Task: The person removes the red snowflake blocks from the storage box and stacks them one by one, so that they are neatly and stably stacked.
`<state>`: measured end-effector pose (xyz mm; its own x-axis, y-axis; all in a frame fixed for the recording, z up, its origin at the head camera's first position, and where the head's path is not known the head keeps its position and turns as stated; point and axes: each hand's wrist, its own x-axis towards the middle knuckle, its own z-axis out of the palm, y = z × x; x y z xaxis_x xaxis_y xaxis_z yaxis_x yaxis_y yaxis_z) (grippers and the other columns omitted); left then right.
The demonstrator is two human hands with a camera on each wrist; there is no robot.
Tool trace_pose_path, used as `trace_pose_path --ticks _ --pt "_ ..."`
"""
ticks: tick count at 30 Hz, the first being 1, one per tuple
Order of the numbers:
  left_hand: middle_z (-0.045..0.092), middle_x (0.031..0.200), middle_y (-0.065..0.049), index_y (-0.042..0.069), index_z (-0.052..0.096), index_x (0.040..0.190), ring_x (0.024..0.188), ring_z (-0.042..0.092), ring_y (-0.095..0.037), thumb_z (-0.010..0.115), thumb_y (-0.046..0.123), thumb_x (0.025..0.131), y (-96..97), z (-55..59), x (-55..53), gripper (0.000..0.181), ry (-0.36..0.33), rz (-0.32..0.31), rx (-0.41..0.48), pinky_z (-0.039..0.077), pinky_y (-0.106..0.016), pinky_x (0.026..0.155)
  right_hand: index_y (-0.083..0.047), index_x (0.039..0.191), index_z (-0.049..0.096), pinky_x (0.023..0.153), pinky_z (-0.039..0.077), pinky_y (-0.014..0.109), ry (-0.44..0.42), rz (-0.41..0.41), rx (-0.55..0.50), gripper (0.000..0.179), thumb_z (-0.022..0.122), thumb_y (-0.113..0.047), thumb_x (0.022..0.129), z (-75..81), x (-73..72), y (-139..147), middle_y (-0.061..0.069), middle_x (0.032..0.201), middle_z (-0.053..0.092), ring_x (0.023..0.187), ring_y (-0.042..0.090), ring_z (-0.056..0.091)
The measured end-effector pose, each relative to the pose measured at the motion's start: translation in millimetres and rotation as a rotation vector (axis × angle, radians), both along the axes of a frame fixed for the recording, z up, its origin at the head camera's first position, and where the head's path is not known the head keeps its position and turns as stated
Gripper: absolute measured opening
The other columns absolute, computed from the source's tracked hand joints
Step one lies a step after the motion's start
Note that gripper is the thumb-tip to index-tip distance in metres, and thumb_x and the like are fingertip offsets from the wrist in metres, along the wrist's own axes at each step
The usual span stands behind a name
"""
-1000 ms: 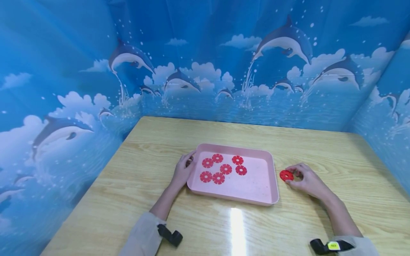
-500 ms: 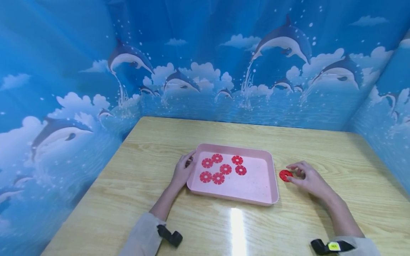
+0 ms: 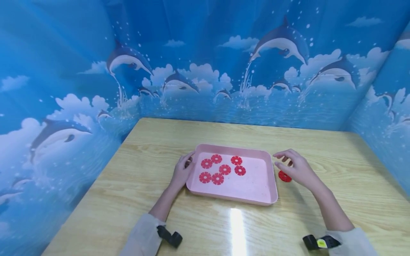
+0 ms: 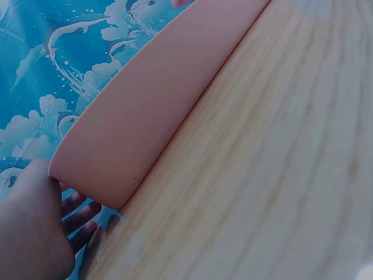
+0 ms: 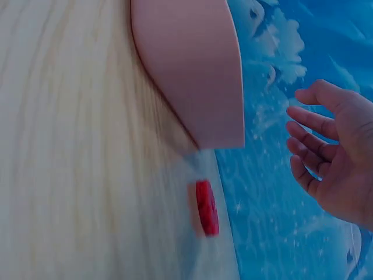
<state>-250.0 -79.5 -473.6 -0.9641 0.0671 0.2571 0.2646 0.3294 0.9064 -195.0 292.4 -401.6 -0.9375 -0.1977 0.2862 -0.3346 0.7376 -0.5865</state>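
A shallow pink tray (image 3: pixel 241 192) lies on the table with several red notched plastic discs (image 3: pixel 225 169) flat inside it, in its left and middle parts. At the tray's left end my left hand (image 3: pixel 182 172) holds the rim; in the left wrist view the left hand (image 4: pixel 32 224) has its fingers curled beside the outer wall. Right of the tray, another red disc (image 3: pixel 284 176) sits on the wood; from the side, this red disc (image 5: pixel 207 207) looks thick, like a small stack. My right hand (image 3: pixel 298 169) is raised just above it, fingers loosely bent and holding nothing.
The pale wooden table (image 3: pixel 153 142) extends around the tray on all sides. A blue dolphin-print curtain (image 3: pixel 205 103) hangs along its back and sides. A strip of light reflects off the tabletop in front of the tray.
My right hand has let go of the red disc beside the tray, lifted off it and moved a little up and left. The left hand has stayed at the tray's rim.
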Motion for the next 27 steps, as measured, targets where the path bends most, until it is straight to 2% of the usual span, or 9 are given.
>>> trace_pose_path --ticks 5,10,13,18,23,27 --pt "0.053 0.099 -0.014 -0.001 0.053 0.126 0.086 0.054 -0.027 0.054 -0.002 0.087 -1.9 -0.5 1.3 0.039 0.024 -0.002 -0.002 0.049 -0.036 0.079 0.005 0.104 0.062 0.066 0.047 0.036 -0.048 0.022 0.024 0.025 0.063 -0.011 0.085 0.6 -16.7 -29 0.012 0.094 0.058 0.084 0.026 0.052" --pt "0.053 0.098 -0.018 -0.004 0.053 0.124 0.084 0.054 -0.029 0.053 -0.007 0.085 -1.7 0.2 2.6 0.039 0.068 -0.016 0.017 0.048 -0.036 0.078 0.005 0.102 0.063 0.068 0.046 0.035 -0.101 0.027 0.031 0.028 0.067 -0.014 0.081 -10.0 -32.3 -55 0.011 0.091 0.058 0.084 0.025 0.052" --pt "0.053 0.098 -0.018 -0.004 0.053 0.124 0.084 0.054 -0.029 0.053 -0.007 0.085 -1.2 0.4 2.5 0.040 0.067 -0.019 0.013 0.048 -0.037 0.078 0.002 0.103 0.064 0.069 0.046 0.035 -0.102 0.037 0.046 0.029 0.068 -0.015 0.079 -17.8 -39.6 -67 0.011 0.092 0.059 0.084 0.025 0.052" --pt "0.053 0.098 -0.018 -0.004 0.053 0.124 0.085 0.055 -0.031 0.052 -0.008 0.085 -0.5 0.1 1.4 0.039 0.063 -0.020 0.011 0.048 -0.040 0.079 0.000 0.099 0.067 0.073 0.048 0.037 -0.037 0.035 0.112 0.026 0.068 -0.013 0.076 -29.0 -47.6 -83 0.010 0.093 0.064 0.085 0.026 0.057" --pt "0.053 0.097 -0.017 -0.004 0.053 0.124 0.086 0.056 -0.030 0.052 -0.008 0.085 -0.2 -0.1 0.5 0.039 0.064 -0.014 0.013 0.048 -0.040 0.080 0.005 0.101 0.063 0.076 0.049 0.038 -0.092 0.019 0.087 0.029 0.069 -0.013 0.078 -38.0 -51.5 -94 0.014 0.098 0.061 0.090 0.027 0.056" --pt "0.054 0.098 -0.015 -0.003 0.054 0.124 0.086 0.055 -0.029 0.053 -0.007 0.086 -1.2 0.4 0.6 0.039 0.052 -0.005 0.007 0.048 -0.039 0.079 0.004 0.104 0.063 0.077 0.049 0.039 -0.087 -0.011 0.129 0.035 0.070 -0.017 0.078 -42.2 -52.4 -100 0.016 0.104 0.060 0.093 0.028 0.055"
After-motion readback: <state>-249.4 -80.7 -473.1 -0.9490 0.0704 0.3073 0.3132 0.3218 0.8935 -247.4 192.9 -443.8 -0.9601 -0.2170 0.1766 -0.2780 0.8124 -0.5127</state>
